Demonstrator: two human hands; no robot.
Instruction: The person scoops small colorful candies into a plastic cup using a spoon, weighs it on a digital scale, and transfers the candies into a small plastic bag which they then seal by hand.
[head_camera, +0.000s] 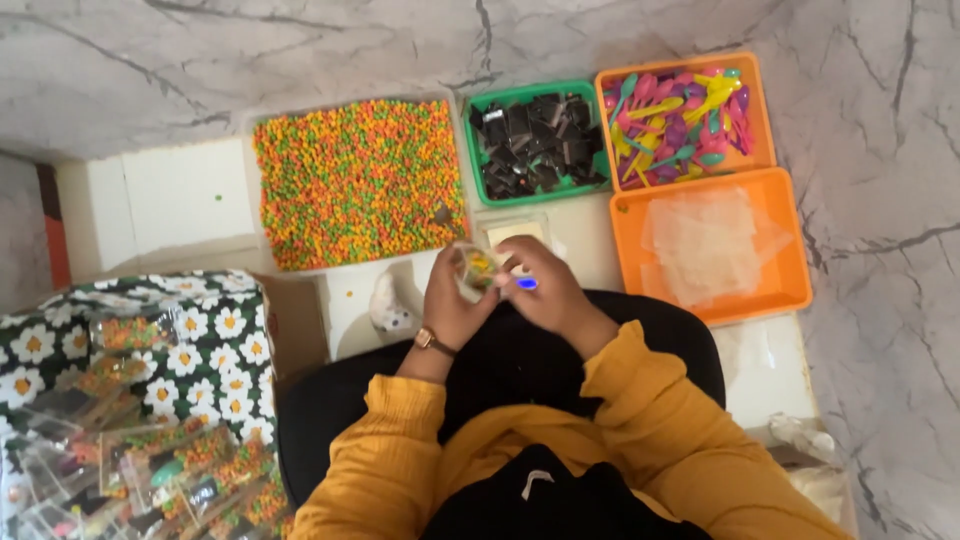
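Observation:
My left hand (448, 300) and my right hand (545, 290) meet above my lap, both closed around a small clear packet (477, 268) holding orange, yellow and green candy bits. A blue plastic piece (526, 284) shows under my right fingers. My left wrist wears a watch (433, 341). A large tray of mixed coloured candy bits (355, 180) lies just beyond my hands.
A green tray of dark wrapped pieces (535, 140), an orange tray of coloured plastic spoons (680, 115) and an orange tray of clear bags (710, 245) sit at the right. A daisy-print box (150, 400) of filled packets stands at left. A small white figure (390, 310) lies by my left hand.

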